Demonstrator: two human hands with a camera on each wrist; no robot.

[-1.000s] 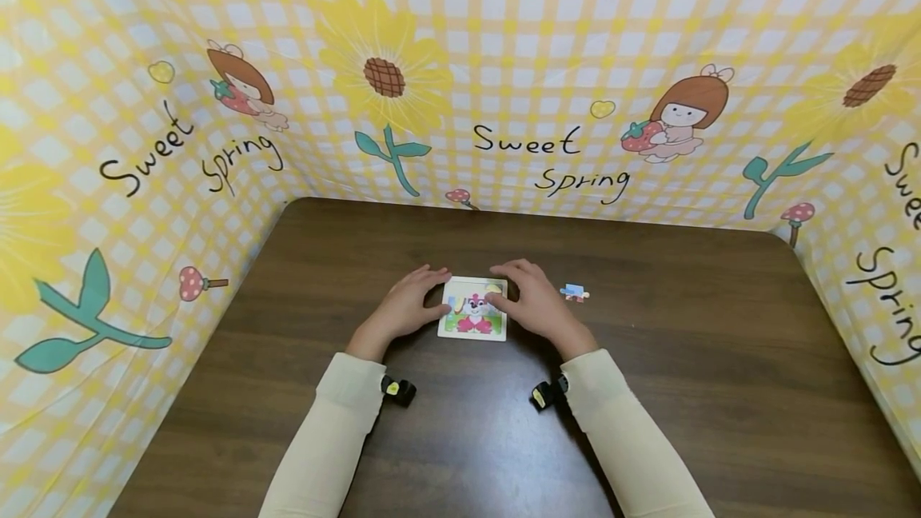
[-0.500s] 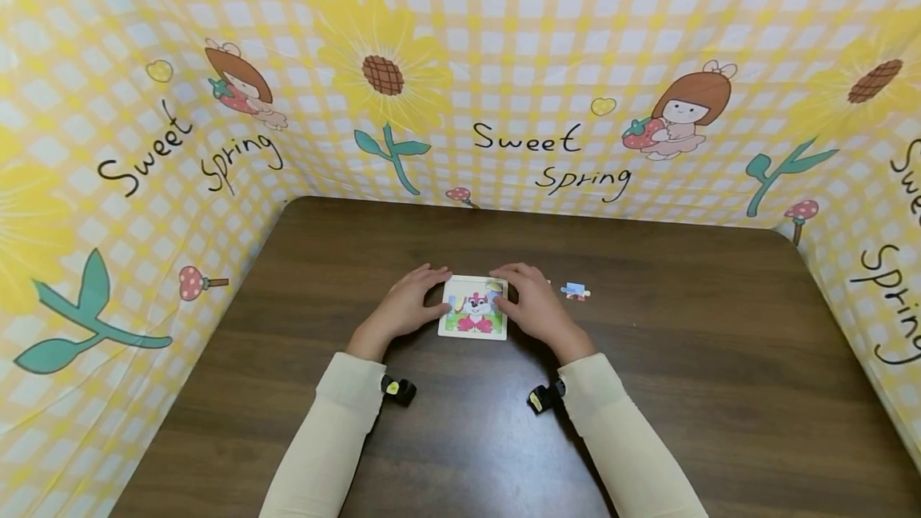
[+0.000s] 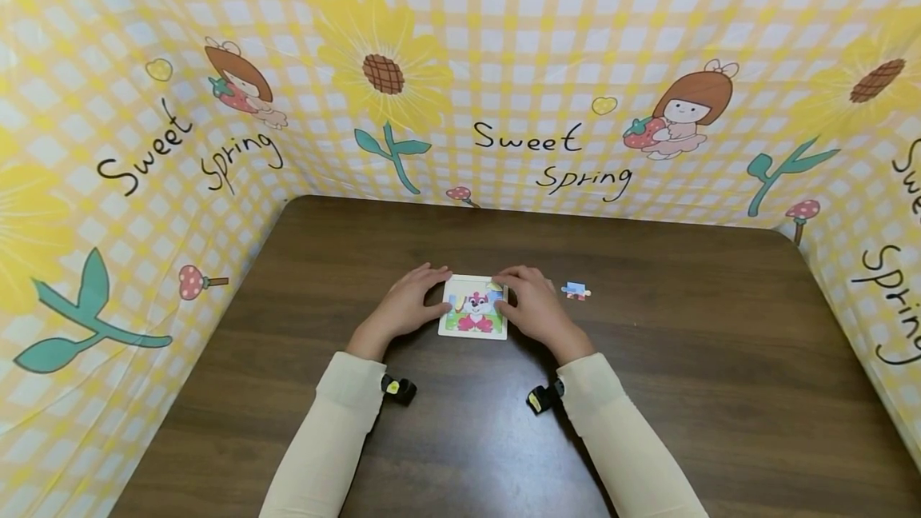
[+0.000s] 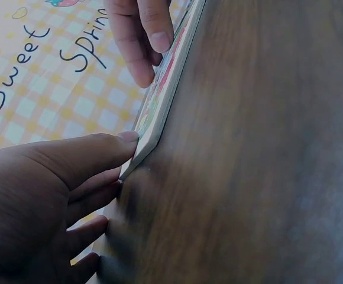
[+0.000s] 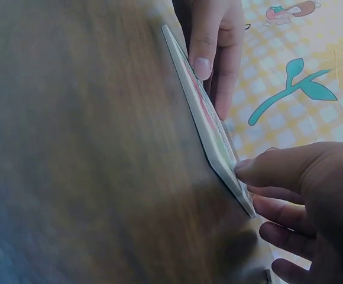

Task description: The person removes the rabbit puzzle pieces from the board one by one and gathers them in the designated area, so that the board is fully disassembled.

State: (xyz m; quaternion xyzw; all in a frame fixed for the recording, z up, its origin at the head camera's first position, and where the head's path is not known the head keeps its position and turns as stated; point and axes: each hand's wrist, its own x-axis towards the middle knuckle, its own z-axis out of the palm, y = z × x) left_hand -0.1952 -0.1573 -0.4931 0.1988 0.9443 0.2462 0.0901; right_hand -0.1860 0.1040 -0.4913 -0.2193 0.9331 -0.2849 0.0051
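Note:
A small square jigsaw puzzle point(image 3: 475, 318) with a white border and a pink cartoon animal lies on the table between both hands. My left hand point(image 3: 412, 304) holds its left side, the thumb on the face and the fingers along the edge. On the opposite side my right hand point(image 3: 536, 306) grips the border, thumb on the picture near the right edge. In the left wrist view the left thumb point(image 4: 109, 151) presses the rim of the board; the right wrist view shows the right thumb point(image 5: 266, 168) doing the same. A loose blue-and-white puzzle piece point(image 3: 576, 291) lies right of the right hand.
The brown wooden table point(image 3: 683, 390) reaches to a yellow checked cloth point(image 3: 504, 62) hung along its back and sides. A black camera strap sits on each wrist, over cream sleeves point(image 3: 324, 430).
The right thumb has drawn back from the picture to its right edge, and the right fingers have shifted slightly. The left hand and the puzzle have stayed in place.

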